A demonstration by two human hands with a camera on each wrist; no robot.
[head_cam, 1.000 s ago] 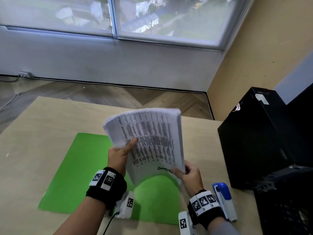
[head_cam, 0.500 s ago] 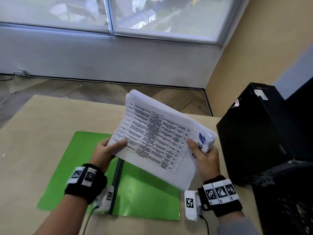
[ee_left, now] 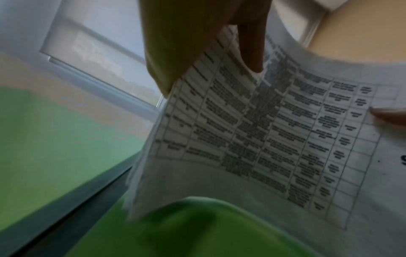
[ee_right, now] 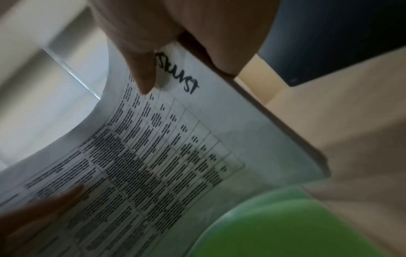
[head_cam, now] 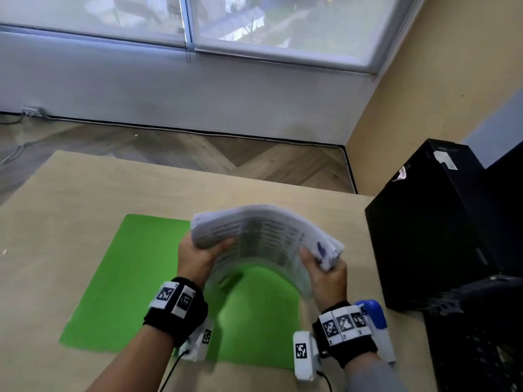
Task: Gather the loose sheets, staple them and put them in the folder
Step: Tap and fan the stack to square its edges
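Observation:
A thick stack of printed sheets bows upward in an arch over the open green folder lying on the table. My left hand grips the stack's left edge, thumb on the printed table. My right hand grips the right edge, thumb beside the handwritten black word. The sheets' lower edge stands on the folder. A blue and white stapler lies on the table just right of my right wrist, partly hidden by it.
A black computer tower stands at the table's right edge, with a dark crate in front of it. The wooden table shows bare wood left of and behind the folder. Window and wall lie beyond.
The stack was held flat and tilted half a second ago; now both hands have lowered it, pushed its edges inward and bowed it, its lower edge down on the folder.

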